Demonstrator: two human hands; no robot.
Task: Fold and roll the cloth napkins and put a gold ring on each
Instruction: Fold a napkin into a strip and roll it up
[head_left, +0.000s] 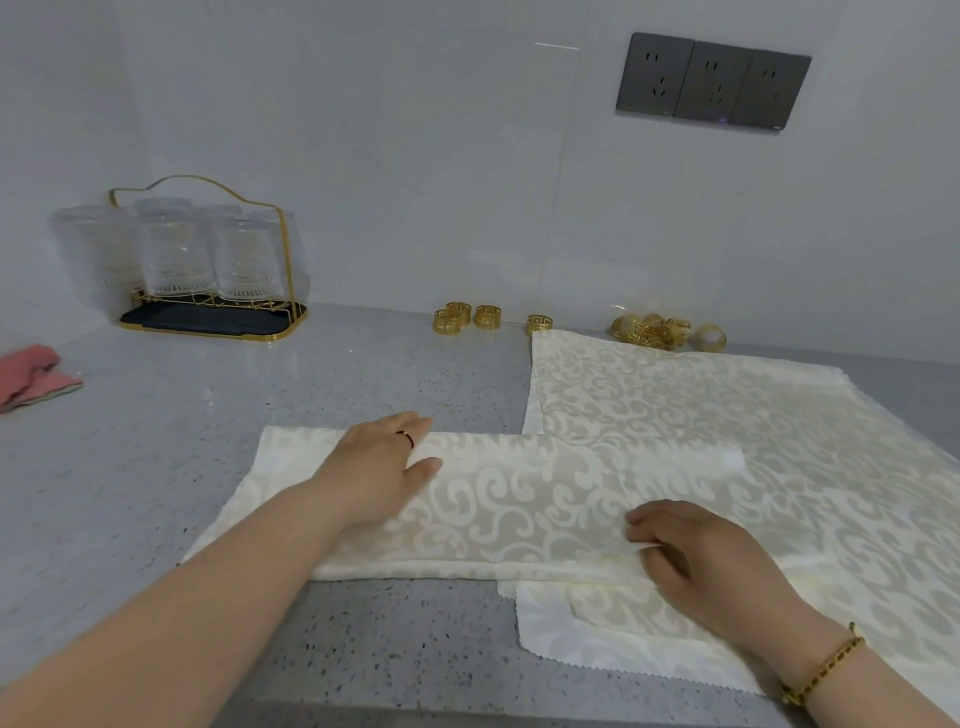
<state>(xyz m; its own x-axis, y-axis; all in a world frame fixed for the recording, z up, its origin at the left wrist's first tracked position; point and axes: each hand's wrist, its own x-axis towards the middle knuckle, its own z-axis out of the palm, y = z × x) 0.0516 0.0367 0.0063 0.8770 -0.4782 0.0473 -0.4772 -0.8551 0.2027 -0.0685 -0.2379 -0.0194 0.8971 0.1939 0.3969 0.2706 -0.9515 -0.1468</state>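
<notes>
Several gold rings sit behind the napkins — glass rack far left.

Grey speckled counter meeting a pale tiled wall. Upper right: three dark sockets in a row. Back left: gold wire rack holding clear glasses over a dark tray. Far left: pink cloth. Lighting soft and even.
</notes>
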